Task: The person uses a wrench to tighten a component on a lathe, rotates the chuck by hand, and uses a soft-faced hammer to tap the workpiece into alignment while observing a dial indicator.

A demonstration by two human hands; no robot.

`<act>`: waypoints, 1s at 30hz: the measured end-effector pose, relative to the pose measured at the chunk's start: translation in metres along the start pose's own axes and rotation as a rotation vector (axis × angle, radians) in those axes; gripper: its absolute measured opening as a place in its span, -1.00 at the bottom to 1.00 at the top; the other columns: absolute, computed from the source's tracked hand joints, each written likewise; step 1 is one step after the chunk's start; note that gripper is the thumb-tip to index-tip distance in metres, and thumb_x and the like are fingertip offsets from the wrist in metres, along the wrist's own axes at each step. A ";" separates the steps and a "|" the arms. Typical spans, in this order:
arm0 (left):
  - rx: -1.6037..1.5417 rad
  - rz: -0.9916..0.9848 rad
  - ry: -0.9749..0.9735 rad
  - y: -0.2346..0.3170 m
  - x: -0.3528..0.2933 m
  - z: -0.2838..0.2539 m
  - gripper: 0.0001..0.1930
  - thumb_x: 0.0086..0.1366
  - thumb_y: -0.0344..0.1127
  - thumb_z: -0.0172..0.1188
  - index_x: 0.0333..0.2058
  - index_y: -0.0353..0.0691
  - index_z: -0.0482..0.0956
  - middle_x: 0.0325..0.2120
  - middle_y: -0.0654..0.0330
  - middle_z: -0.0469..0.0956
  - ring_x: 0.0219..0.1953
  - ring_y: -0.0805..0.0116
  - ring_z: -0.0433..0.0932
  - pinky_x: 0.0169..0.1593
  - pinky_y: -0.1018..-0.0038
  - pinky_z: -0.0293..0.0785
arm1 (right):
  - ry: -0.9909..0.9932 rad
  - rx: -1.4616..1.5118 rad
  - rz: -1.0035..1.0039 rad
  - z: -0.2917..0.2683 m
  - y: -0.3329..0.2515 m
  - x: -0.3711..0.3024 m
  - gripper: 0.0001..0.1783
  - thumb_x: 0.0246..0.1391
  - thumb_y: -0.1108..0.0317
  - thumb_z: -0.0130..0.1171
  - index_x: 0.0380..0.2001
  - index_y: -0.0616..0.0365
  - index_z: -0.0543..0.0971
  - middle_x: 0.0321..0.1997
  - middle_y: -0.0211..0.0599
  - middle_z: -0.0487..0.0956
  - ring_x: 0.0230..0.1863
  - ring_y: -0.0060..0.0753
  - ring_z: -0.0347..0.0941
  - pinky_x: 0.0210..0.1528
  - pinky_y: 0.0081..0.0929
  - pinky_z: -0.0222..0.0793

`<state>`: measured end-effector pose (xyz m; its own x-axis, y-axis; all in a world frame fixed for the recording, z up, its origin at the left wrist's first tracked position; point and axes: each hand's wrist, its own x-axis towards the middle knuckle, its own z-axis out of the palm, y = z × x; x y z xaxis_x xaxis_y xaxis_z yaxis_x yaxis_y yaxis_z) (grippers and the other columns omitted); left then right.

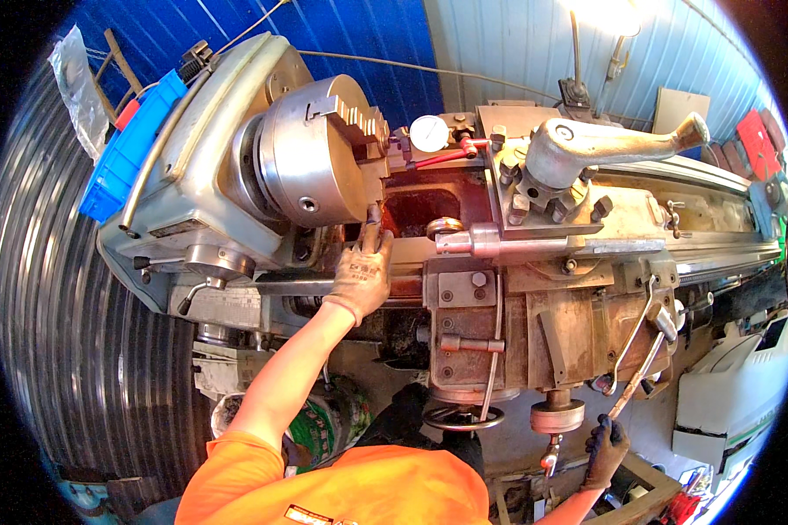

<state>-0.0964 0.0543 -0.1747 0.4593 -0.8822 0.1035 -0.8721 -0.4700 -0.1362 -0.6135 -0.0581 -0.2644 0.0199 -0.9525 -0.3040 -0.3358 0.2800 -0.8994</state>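
Note:
My left hand, in a tan work glove, reaches up to the lower front of the lathe chuck. Its fingers are stretched out, with the fingertips at the chuck's edge near a jaw; whether they touch it I cannot tell. In a darker glove, my right hand is closed round the lower end of a long lever on the carriage's right side. A round white dial gauge on a red arm stands just right of the chuck. Behind the carriage front sits the tool post with its big handle.
A bar-shaped toolholder with a small roller points toward the chuck. The carriage handwheel juts out near my body. A blue tray rests on the headstock. At the right stands a white cabinet.

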 end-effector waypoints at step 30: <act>-1.267 -0.092 -0.918 0.149 -0.256 0.179 -0.39 0.31 0.11 0.10 0.18 -0.19 0.38 0.12 0.03 0.45 0.16 0.11 0.41 0.22 0.30 0.29 | -0.080 -0.030 0.010 -0.028 0.033 0.018 -0.83 0.21 0.35 0.06 -0.29 0.24 0.52 -0.59 -0.50 0.40 -0.63 -0.72 0.23 -0.61 -0.69 0.14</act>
<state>-0.3135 0.2057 -0.3977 0.0477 -0.7894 -0.6120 -0.1882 -0.6088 0.7707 -0.6507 -0.0689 -0.2908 0.0914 -0.9365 -0.3386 -0.3646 0.2849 -0.8865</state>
